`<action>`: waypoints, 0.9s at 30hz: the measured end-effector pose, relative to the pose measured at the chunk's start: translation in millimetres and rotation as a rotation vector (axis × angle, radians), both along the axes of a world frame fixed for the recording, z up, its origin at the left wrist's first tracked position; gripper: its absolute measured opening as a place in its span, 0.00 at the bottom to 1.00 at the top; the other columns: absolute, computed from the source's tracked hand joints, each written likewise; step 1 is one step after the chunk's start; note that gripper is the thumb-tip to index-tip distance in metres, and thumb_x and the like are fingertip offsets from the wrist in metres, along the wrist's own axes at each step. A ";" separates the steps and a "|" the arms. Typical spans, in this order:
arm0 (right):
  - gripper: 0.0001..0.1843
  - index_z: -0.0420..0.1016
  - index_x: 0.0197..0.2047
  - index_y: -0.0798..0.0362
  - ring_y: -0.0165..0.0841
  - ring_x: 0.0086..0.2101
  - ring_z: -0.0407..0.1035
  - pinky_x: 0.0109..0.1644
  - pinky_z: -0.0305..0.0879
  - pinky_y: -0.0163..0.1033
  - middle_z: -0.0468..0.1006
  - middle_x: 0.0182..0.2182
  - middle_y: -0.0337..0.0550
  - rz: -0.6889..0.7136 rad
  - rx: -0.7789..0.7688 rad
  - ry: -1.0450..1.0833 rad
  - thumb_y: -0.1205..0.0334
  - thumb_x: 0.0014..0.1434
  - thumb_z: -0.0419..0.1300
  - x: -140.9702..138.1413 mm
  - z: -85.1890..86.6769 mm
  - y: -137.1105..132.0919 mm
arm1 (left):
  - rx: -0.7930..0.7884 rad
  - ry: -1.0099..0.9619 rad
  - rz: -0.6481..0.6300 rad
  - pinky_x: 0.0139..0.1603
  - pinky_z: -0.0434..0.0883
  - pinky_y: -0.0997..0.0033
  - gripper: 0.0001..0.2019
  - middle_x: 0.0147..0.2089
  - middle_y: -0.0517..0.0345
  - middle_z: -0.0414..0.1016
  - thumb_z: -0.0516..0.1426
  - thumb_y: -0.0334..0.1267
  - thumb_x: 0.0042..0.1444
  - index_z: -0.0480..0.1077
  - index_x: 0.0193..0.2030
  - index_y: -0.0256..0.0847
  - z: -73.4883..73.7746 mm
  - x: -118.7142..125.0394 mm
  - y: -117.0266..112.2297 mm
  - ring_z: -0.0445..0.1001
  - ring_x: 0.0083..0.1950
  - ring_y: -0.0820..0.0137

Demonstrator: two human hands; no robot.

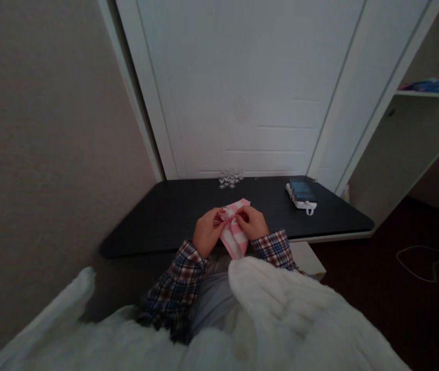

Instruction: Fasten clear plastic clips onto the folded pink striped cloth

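Close to the front edge of a dark table, my left hand (207,231) has its fingers closed around a small clear glass (223,213), whose rim faces up and toward me. A pink and white cloth (238,238) hangs between my hands, its lower end reaching toward my lap. My right hand (255,224) pinches this cloth right beside the glass. The fingertips partly cover the glass, so its lower part is hard to see. Farther back stands a cluster of several small clear stemmed glasses (231,178).
The black tabletop (157,216) has rounded corners and meets a white panelled door (238,77) behind. On its right side lies a phone (302,190) on a white device with a loop strap (309,208). A white box (307,257) stands below the edge; a cable (416,265) lies on the floor.
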State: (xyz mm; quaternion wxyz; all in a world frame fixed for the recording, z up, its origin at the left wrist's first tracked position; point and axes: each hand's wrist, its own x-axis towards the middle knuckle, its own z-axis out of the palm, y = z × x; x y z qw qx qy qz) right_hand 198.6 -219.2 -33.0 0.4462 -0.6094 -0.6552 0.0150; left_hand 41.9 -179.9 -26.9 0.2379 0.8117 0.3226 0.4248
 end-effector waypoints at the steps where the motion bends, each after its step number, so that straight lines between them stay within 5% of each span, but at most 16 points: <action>1: 0.04 0.70 0.31 0.54 0.29 0.28 0.66 0.35 0.60 0.33 0.73 0.28 0.40 0.000 0.000 -0.002 0.66 0.53 0.54 0.1 0.0 0.1 | -0.002 0.000 0.000 0.38 0.75 0.68 0.10 0.40 0.55 0.73 0.56 0.38 0.51 0.67 0.41 0.39 -0.2 0.0 0.0 0.74 0.36 0.70; 27: 0.05 0.71 0.31 0.54 0.28 0.28 0.66 0.35 0.60 0.33 0.73 0.28 0.40 -0.007 -0.017 0.002 0.66 0.53 0.54 -0.6 2.3 -1.1 | -0.002 -0.080 0.053 0.39 0.75 0.69 0.10 0.42 0.56 0.72 0.55 0.33 0.50 0.67 0.41 0.40 -0.1 -0.4 -1.9 0.73 0.38 0.71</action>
